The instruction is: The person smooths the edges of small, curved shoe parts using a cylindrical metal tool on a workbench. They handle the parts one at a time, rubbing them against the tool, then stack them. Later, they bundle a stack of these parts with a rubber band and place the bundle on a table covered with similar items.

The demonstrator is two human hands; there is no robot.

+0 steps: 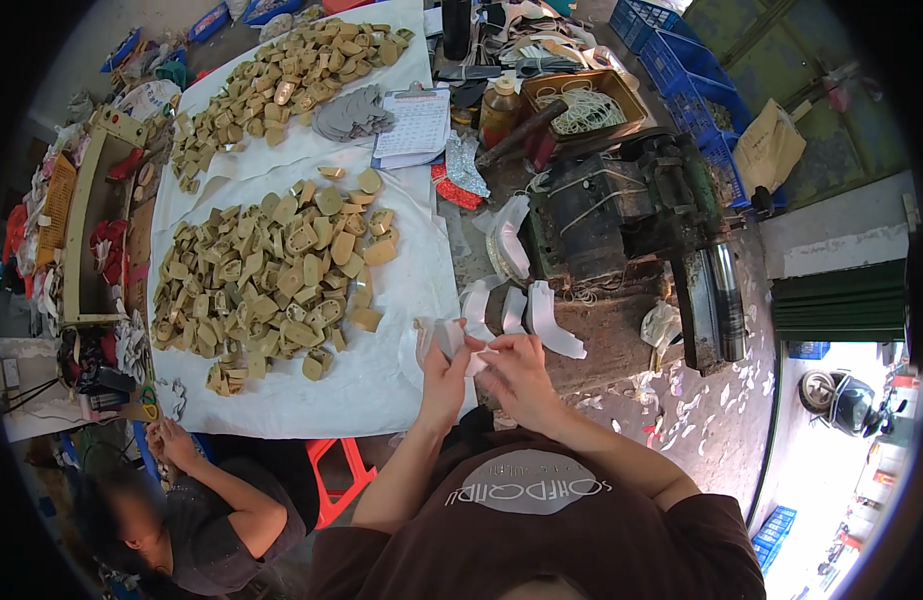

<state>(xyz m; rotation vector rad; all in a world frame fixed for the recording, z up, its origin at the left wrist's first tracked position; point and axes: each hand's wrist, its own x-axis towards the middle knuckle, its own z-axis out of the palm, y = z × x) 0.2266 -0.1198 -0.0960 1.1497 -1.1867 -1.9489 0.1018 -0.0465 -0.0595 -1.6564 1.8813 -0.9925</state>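
My left hand (445,378) is closed round a small bundle of thin grey and white curved pieces (443,338), held upright over the table's front edge. Close beside it, my right hand (527,382) pinches a small white piece (478,363) between its fingers; its exact shape is hidden. Just beyond my right hand lie stacks of white curved pieces (549,322), (513,310). A larger curved stack of white pieces (511,240) leans farther back. Left of my hands, a heap of tan heel-shaped blocks (252,270) covers the white sheet (412,390).
A second heap of tan blocks (282,80), grey cut pieces (352,115) and a clipboard (412,125) lie farther back. A dark metal machine (622,210) stands at the right, near a box of string (587,105). Another person (212,520) sits at the left by a red stool (340,480).
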